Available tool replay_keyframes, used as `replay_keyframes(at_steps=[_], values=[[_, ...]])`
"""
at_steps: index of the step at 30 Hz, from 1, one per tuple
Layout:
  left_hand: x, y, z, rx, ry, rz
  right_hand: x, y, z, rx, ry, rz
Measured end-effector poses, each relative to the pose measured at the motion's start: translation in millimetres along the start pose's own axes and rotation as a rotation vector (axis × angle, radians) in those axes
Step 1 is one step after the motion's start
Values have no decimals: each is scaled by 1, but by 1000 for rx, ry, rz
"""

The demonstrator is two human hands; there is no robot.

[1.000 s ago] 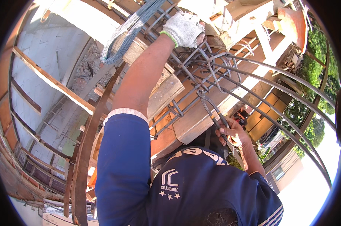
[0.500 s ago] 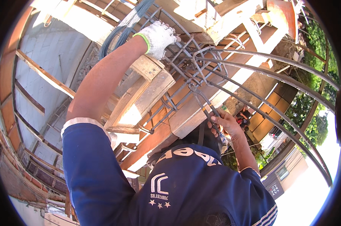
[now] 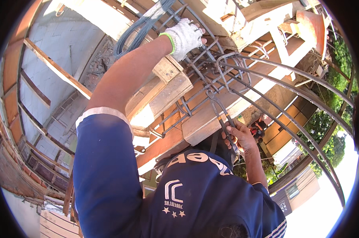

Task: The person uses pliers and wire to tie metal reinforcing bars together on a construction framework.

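My left hand (image 3: 184, 37), in a white knit glove with bare fingertips, is closed around a bar of the rebar cage (image 3: 199, 72). A bundle of thin blue-grey tie wire (image 3: 142, 28) lies over the bars just left of that hand. My bare right hand (image 3: 241, 137) grips the handles of dark metal pincers (image 3: 217, 113). The jaws of the pincers reach up to a crossing of bars below the square stirrup. Whether they bite on a wire there is too small to tell.
Long curved rebars (image 3: 290, 79) stick out to the right. Wooden formwork beams (image 3: 203, 129) run under the cage, with a timber block (image 3: 169, 89) beside my left wrist. Far below on the left lies a grey floor (image 3: 60, 51). Green trees (image 3: 330, 150) stand at the right.
The view has shifted, so the scene sits farther right. My left hand has moved slightly along the cage, away from me. The pincers stay at the same bar crossing.
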State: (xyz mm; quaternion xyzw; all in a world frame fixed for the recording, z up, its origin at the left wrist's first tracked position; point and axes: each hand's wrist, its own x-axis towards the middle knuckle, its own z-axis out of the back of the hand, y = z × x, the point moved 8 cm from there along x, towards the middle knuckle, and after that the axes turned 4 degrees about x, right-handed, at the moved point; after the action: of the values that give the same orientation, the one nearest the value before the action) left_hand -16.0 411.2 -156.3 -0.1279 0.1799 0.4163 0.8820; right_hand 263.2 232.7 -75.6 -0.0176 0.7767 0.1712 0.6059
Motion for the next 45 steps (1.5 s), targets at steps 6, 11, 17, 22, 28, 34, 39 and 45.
replay_keyframes(at_steps=[6,11,17,22,28,34,39,45], values=[[-2,-3,-2,37,-61,65,-9,9,1,-48,-12,-4],[2,-2,0,102,-8,60,-5,-1,-6,-246,-24,11],[-1,-6,-3,26,7,36,7,-5,9,-868,-259,42],[0,-3,-7,-12,-13,117,-14,12,-9,-1278,-517,351],[-1,-8,-3,20,-14,226,-22,28,-18,-1718,-689,519],[-1,-6,-7,104,-19,280,-15,25,-16,-1932,-686,457],[2,-5,-13,101,-56,295,-11,20,-14,-1713,-568,617],[-11,-2,12,-56,108,210,8,-45,-9,377,203,-200]])
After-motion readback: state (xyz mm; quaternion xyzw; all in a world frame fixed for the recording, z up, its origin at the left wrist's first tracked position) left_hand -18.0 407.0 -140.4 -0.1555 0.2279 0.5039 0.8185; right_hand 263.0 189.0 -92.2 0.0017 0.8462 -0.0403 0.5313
